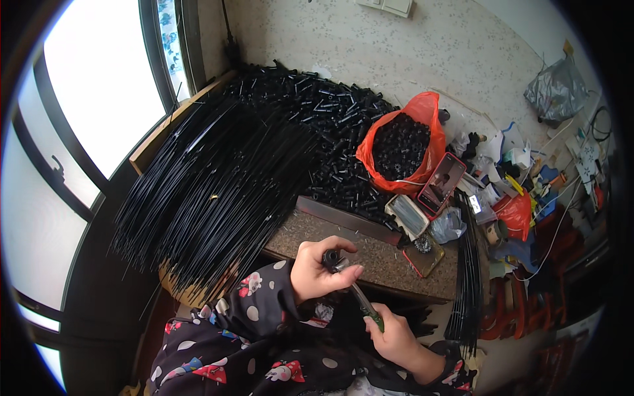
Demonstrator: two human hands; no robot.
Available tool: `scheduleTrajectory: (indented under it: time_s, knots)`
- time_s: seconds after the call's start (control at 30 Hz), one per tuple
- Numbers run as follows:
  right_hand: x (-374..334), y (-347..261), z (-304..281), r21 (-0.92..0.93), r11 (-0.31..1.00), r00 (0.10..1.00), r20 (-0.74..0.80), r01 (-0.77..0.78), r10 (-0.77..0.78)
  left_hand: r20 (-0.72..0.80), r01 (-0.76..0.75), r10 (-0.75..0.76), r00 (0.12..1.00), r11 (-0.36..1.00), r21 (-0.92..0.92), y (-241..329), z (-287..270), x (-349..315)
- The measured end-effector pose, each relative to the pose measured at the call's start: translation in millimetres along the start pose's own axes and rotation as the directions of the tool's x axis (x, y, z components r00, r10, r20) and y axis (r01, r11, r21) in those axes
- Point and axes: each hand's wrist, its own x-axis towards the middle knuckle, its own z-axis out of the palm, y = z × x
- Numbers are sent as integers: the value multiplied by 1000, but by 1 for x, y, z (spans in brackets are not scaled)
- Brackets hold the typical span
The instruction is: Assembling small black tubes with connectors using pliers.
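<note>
Above my lap, my left hand [323,269] is closed around a short black tube [330,258], its round end poking out between thumb and forefinger. Lower and to the right, my right hand [395,338] grips a slim tool [364,302] with a greyish shaft and a green part near my fingers. The tool's far end meets the tube at my left thumb; whether it sits inside cannot be made out. Beyond my hands, a heap of similar short black tubes [330,105] covers the table [422,269].
A large bundle of long thin black rods [211,191] lies at left. A red bag [432,109] holds small black parts. Near it are a propped phone [442,185], a small box [407,216], another phone-like object [426,261] and more rods [464,284]. Clutter fills the right.
</note>
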Motion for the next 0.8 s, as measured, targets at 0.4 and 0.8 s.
scheduleTrajectory:
  time_s: [0.4, 0.8]
  knots:
    - [15, -22, 19, 27, 962, 945, -196, 271, -260, -159, -50, 28, 987, 989, -141, 24, 0, -2]
    - [49, 60, -16, -176, 984, 943, -329, 0, -58, -5, 92, -102, 995, 919, -382, 18, 1, 0]
